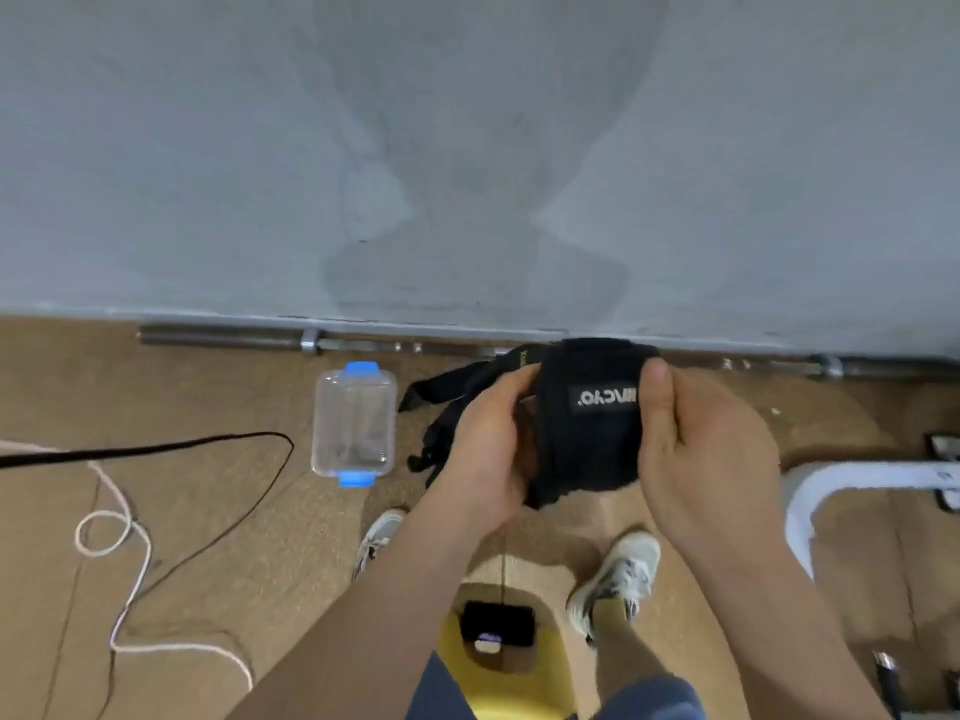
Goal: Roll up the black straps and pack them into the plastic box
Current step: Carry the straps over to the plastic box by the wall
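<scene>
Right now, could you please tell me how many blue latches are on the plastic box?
2. The far latch is on the end of the plastic box toward the wall; the near latch is on the opposite end. No others show.

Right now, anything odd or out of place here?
The strap is loosely rolled: tails hang out past the left grip, toward the box. Its label reads upside down. A white cord and black cable sprawl on the floor at left. Nothing looks spilled or broken.
</scene>
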The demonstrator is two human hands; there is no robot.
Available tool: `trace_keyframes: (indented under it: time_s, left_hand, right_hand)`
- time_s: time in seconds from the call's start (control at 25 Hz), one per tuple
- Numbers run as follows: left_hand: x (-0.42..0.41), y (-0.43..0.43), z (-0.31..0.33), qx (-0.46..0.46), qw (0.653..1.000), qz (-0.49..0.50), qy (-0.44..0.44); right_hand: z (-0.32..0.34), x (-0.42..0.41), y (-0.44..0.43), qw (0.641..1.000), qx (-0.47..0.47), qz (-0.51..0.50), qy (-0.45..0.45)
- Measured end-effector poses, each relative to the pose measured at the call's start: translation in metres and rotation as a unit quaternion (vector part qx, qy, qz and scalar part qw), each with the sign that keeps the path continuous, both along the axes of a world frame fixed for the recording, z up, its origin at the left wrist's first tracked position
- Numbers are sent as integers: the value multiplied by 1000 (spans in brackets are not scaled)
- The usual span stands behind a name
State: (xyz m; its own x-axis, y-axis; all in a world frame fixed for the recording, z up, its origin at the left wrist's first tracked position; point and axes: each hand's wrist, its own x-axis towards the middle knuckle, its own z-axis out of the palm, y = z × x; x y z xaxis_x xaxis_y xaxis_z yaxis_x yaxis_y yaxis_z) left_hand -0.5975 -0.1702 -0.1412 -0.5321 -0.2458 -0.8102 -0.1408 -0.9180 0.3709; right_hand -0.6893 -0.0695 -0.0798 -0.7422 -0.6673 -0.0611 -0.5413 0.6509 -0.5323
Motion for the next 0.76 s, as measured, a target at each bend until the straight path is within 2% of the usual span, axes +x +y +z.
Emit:
trace_keyframes:
  time_s: [0.08,0.16,0.28,0.36,0.4,0.48,0.52,0.56,0.6,0.64,0.68,0.76]
  left_hand:
    - [-10,7,-11,-27,999,17,43]
    - [-23,25,-35,-140,989,-41,30]
    - [-30,36,-78,-288,947,-52,-130]
    - [-28,32,-114,-367,906,-78,-197]
    - [-22,28,-135,-425,869,-127,-221]
    - [-16,14,-175,-568,747,-257,-233]
    - [-12,5,-195,-637,673,-297,-229]
    - [-7,-3,-217,-678,618,-325,-230]
    - [-2,-8,-238,-694,588,-337,-241]
    - [3,-11,-256,-683,595,-340,-253]
    - [9,-15,-273,-641,650,-330,-240]
    - [13,-12,-298,-470,817,-314,-119]
  right_hand:
    - [-21,-29,13,999,-9,47,14]
    - [-45,-58,32,998,-3,56,7]
    - [-76,-100,57,995,-75,-22,-69]
    - [-103,-120,69,990,-91,-65,-88]
    - [-120,-126,72,991,-79,-68,-83]
    - [-158,-125,69,991,-58,-61,-104]
    - [-181,-120,66,988,-48,-59,-134]
    - [-204,-111,63,980,-50,-69,-181]
    - [-228,-101,59,961,-72,-97,-249]
    - [-250,-90,54,930,-101,-134,-327]
    - [-274,-78,48,887,-124,-172,-410]
    - [-319,-55,35,794,-151,-216,-548]
